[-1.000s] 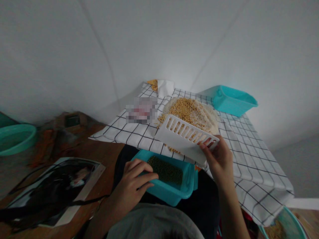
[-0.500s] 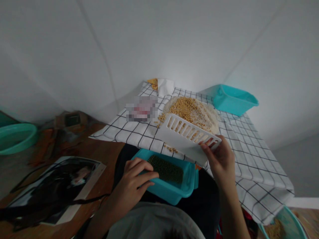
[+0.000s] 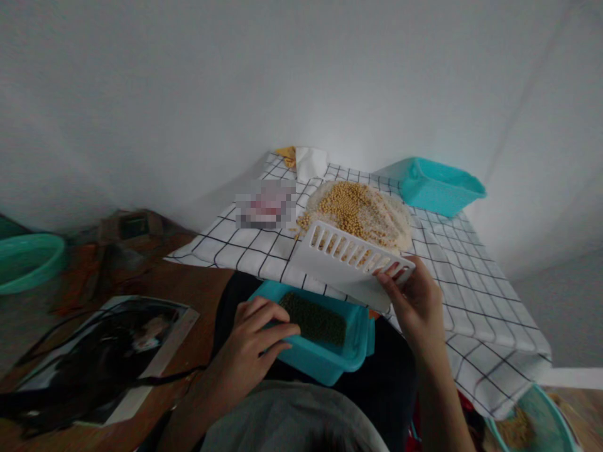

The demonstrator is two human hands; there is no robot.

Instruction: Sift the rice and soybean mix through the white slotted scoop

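My right hand [image 3: 414,295] pinches the right end of a white slotted plastic panel [image 3: 336,263], held tilted at the near edge of the table. Behind the panel, a pile of yellow soybeans [image 3: 351,204] lies on a clear plastic bag [image 3: 393,220]; some loose beans sit at its left. A teal plastic bin [image 3: 330,370] rests on my lap with small green beans [image 3: 315,320] inside. My left hand [image 3: 261,333] is bent over the bin's left rim, fingertips above the beans. The wall under that hand is hidden.
A second teal bin [image 3: 438,188] stands at the table's back right. The checked tablecloth [image 3: 485,314] hangs over the front edge. A blurred-out item [image 3: 266,204] and a white cloth [image 3: 311,163] lie left. Green basins [image 3: 31,260] stand lower, left and right.
The white panel has come slightly lower and toward me in my right hand, covering the few loose beans that showed at the table's edge. My left hand and the lap bin stay put.
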